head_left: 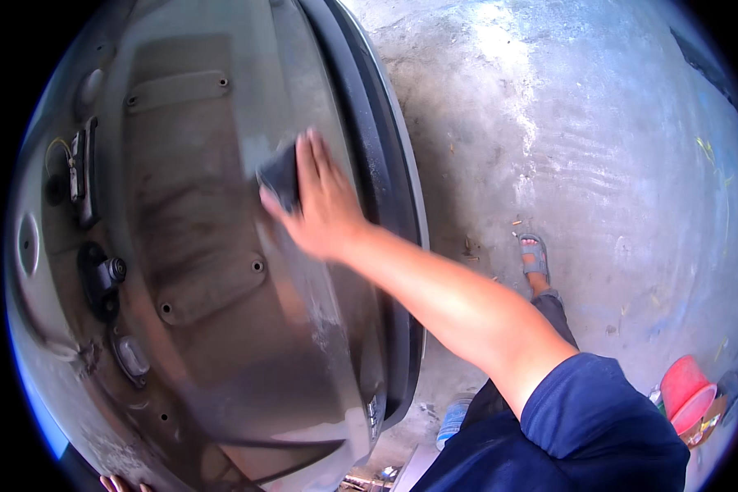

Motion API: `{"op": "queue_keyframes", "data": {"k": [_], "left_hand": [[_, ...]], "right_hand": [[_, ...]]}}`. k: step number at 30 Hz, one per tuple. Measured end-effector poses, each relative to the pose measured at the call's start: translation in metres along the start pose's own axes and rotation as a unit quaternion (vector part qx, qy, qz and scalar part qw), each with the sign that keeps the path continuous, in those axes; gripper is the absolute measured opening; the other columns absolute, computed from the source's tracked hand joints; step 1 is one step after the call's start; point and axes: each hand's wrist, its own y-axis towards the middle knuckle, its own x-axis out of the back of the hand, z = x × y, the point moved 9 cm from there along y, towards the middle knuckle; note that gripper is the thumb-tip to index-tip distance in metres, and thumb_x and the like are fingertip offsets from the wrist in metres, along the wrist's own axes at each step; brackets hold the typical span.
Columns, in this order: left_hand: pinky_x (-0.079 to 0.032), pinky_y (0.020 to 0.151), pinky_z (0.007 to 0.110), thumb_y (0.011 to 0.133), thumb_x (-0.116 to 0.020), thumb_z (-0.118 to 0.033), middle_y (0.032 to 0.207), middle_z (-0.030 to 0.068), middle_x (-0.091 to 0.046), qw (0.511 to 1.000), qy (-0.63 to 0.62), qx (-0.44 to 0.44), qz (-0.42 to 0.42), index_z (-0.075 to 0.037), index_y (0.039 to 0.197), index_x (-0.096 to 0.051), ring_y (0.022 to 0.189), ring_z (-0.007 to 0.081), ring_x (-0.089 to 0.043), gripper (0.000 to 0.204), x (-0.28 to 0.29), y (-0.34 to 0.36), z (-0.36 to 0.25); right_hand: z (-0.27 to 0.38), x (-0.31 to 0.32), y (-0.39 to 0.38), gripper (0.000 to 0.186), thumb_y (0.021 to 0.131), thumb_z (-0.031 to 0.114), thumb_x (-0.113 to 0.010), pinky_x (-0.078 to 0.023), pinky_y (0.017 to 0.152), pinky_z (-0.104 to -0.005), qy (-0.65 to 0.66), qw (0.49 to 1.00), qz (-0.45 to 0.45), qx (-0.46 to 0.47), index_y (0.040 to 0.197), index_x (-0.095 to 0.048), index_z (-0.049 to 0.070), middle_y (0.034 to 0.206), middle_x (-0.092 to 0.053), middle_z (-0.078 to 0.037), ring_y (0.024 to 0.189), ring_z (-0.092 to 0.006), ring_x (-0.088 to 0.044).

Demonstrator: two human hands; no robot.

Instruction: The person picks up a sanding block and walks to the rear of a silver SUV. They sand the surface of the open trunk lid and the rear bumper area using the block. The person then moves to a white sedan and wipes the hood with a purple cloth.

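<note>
My right hand (324, 201) presses a dark sheet, seemingly sandpaper (279, 179), against the grey-brown panel of a car's tailgate (193, 164). Its thumb is on the near side of the sheet and its fingers lie along the far side. Dull, smeared patches and paler streaks cover the panel around the hand. Only the fingertips of my left hand (119, 484) show, at the lower left edge of the view. They rest by the car's edge, spread a little, with nothing seen in them; the remainder of that hand is out of view.
A black bumper (377, 156) curves along the car's right side. A camera unit (107, 275), a lamp (131, 357) and a black handle strip (86, 172) sit in the tailgate. On the concrete floor (500, 139) stand a red bucket (687, 394) and a blue container (453, 422).
</note>
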Motion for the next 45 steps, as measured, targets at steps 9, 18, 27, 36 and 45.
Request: {"op": "queue_keyframes", "data": {"k": [9,18,27,36,45], "left_hand": [[-0.028,0.106,0.067,0.09,-0.055,-0.055,0.146,0.0254,-0.038,0.996,-0.052,0.006,-0.072,-0.003,0.132,-0.057,0.135,0.0507,-0.031,0.066,0.008,0.02,-0.016],[-0.028,0.106,0.067,0.09,-0.055,-0.056,0.146,0.0259,-0.039,0.996,-0.058,0.005,-0.07,-0.004,0.132,-0.057,0.136,0.051,-0.03,0.067,0.006,0.019,-0.014],[-0.029,0.105,0.068,0.09,-0.055,-0.056,0.147,0.0262,-0.037,0.996,-0.063,0.014,-0.065,-0.005,0.133,-0.056,0.135,0.0517,-0.03,0.067,0.006,0.02,-0.016],[-0.029,0.105,0.068,0.089,-0.056,-0.055,0.147,0.0255,-0.037,0.996,-0.062,0.014,-0.061,-0.006,0.134,-0.055,0.136,0.0516,-0.03,0.066,0.005,0.018,-0.016],[-0.029,0.105,0.068,0.089,-0.056,-0.056,0.147,0.0256,-0.037,0.996,-0.065,0.016,-0.061,-0.006,0.134,-0.055,0.136,0.0518,-0.03,0.067,0.006,0.019,-0.016]], "right_hand": [[0.001,0.003,0.019,0.09,0.091,0.044,-0.056,-0.017,0.116,-0.0532,-0.017,1.0,0.009,0.011,0.142,-0.015,-0.018,0.148,-0.015,-0.04,0.141,-0.0506,-0.017],[-0.009,0.0,-0.02,0.093,0.092,0.052,-0.052,-0.016,0.117,-0.0509,0.013,0.999,0.035,-0.039,0.144,-0.014,-0.016,0.15,-0.014,-0.038,0.142,-0.0484,-0.017],[-0.01,-0.004,-0.102,0.094,0.093,0.053,-0.049,-0.014,0.117,-0.051,0.0,0.998,0.06,-0.001,0.145,-0.011,-0.015,0.152,-0.011,-0.036,0.144,-0.0467,-0.01],[-0.019,-0.014,-0.114,0.093,0.096,0.053,-0.043,-0.008,0.119,-0.0473,-0.017,0.994,0.097,-0.04,0.147,-0.002,-0.012,0.155,-0.003,-0.032,0.146,-0.0435,-0.006],[-0.041,-0.011,-0.011,0.096,0.094,0.065,-0.033,-0.009,0.12,-0.0414,0.068,0.973,0.07,-0.211,0.147,-0.011,-0.013,0.154,-0.009,-0.032,0.147,-0.0382,-0.008]]}}
